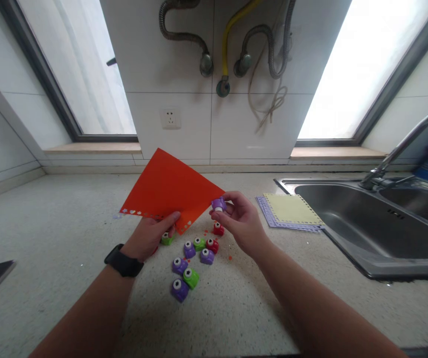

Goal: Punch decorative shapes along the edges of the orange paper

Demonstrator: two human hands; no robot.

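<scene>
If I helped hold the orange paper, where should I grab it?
Probably pinch the orange paper by its far corner, coming from the far left. That corner juts away from the left hand and right hand and shows no holes, whereas the near edge is punched and held.

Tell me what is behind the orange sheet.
Counter shows around the orange sheet, with pale purple scraps by its left corner. The left hand has its thumb in front, its other fingers mostly out of sight. Anything else directly behind is covered.
</scene>
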